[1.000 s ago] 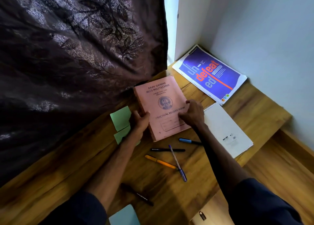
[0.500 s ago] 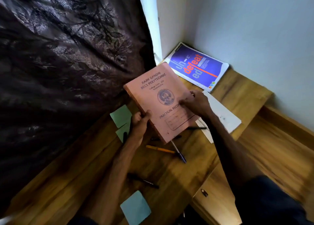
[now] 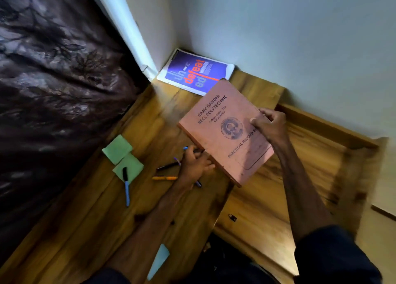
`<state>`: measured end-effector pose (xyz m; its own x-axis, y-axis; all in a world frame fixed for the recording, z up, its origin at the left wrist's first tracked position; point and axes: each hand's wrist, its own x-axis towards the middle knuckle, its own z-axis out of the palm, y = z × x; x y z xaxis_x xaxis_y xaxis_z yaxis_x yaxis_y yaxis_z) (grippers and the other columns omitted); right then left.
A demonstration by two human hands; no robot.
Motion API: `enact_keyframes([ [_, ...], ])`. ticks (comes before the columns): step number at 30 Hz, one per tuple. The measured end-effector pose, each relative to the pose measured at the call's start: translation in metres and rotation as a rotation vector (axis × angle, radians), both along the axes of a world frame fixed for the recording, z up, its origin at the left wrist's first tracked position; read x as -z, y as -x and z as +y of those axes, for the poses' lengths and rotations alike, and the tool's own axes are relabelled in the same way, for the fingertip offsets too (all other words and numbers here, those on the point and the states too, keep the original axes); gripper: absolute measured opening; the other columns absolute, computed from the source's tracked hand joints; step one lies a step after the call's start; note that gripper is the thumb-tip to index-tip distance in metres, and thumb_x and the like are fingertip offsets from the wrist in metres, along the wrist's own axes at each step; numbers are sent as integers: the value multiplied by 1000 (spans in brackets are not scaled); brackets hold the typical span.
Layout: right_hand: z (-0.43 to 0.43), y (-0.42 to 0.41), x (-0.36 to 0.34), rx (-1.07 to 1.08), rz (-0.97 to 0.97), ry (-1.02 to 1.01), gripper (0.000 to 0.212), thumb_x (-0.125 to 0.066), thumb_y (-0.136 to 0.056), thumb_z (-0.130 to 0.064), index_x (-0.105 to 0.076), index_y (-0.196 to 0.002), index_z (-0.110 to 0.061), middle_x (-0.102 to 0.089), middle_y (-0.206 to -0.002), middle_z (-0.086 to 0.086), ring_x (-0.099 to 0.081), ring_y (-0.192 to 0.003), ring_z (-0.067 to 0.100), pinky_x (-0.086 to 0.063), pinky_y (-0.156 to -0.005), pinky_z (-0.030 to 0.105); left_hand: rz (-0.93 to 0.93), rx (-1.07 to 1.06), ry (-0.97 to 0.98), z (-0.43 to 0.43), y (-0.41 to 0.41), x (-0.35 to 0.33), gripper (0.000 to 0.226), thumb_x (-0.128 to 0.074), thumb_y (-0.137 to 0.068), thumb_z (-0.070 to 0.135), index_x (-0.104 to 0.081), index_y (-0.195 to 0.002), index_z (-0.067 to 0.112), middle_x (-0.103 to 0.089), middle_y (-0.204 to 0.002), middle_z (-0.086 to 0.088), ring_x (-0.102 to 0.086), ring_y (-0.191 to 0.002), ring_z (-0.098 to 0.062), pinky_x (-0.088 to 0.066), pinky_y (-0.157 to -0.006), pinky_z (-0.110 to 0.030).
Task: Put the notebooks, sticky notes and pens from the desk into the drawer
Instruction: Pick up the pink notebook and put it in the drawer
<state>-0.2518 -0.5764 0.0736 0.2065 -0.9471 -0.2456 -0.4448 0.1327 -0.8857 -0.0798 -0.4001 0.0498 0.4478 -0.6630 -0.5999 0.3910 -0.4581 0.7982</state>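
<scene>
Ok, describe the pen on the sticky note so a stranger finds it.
Start at the dark curtain left of the wooden desk. Two green sticky notes lie beside it. The pen rests its black cap on the nearer note; its blue barrel lies apart from the other pens.

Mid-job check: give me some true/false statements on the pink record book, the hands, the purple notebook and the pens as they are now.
1. The left hand and the right hand both grip the pink record book, held above the desk. True.
2. The right hand holds the purple notebook. False: it lies on the desk in the far corner.
3. The blue pen lies partly on a green sticky note. True.
4. The left hand holds the orange pen. False: it lies on the desk beside that hand.
</scene>
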Motion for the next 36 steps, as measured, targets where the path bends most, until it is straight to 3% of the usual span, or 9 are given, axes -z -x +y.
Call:
enact_keyframes([
  [6,-19,79,19,21,157,-31,36,-73,-87,-24,-69,-123,-19,-72,-114,3,-72,-87,20,-60,-69,35,235,106,21,-21,70,15,27,-69,-93,13,-55,-117,12,-69,-117,-14,-73,-100,-27,-64,-73,-35],
  [9,-22,107,35,46,330,36,54,-78,-84,-29,-60,-134,-19,-63,-132,4,-64,-111,23,-58,-90,45,311,63,73,-34,98,24,34,-72,-91,11,-52,-118,15,-69,-118,-12,-73,-101,-26,-64,-74,-36],
  [12,-2,132,46,312,447,92,63,-80,-82,-30,-52,-138,-18,-53,-141,7,-50,-129,25,-46,-105,46,342,36,82,-52,125,30,42,-72,-90,8,-47,-124,13,-64,-124,-16,-72,-106,-30,-64,-75,-38],
  [14,21,151,53,531,323,-40,63,-77,-85,-30,-49,-140,-16,-54,-142,9,-54,-129,26,-52,-96,40,373,44,97,-64,140,31,39,-70,-91,6,-46,-120,14,-62,-127,-17,-71,-108,-31,-64,-77,-41],
  [16,41,166,63,623,-28,-244,45,-72,-91,-27,-58,-131,-14,-65,-131,10,-66,-115,25,-58,-87,39,405,79,131,-74,152,32,37,-69,-93,6,-47,-121,14,-61,-128,-18,-70,-110,-30,-62,-82,-43],
  [19,55,185,76,712,-527,-449,36,-64,-96,-13,-60,-131,-6,-70,-123,11,-71,-109,26,-59,-91,46,432,181,145,-85,162,38,40,-68,-94,8,-45,-126,12,-62,-128,-17,-70,-111,-29,-62,-84,-43],
  [25,63,215,108,897,-553,-475,37,-59,-99,-13,-57,-136,-8,-71,-120,9,-72,-103,23,-63,-74,36,269,478,-22,-105,191,56,40,-64,-97,18,-49,-133,8,-71,-117,-14,-75,-96,-25,-64,-76,-34],
  [28,55,224,130,898,-535,-498,39,-59,-99,-11,-56,-137,-7,-70,-124,10,-71,-106,23,-61,-80,40,219,503,-179,-110,194,70,49,-67,-95,13,-46,-138,6,-68,-116,-14,-75,-96,-23,-63,-78,-32],
  [36,-10,206,166,780,-193,-443,36,-70,-93,-18,-64,-127,-10,-73,-116,7,-73,-96,22,-62,-76,34,-150,704,-336,-112,175,100,41,-63,-96,11,-54,-135,5,-65,-113,-9,-71,-100,-23,-61,-88,-40],
])
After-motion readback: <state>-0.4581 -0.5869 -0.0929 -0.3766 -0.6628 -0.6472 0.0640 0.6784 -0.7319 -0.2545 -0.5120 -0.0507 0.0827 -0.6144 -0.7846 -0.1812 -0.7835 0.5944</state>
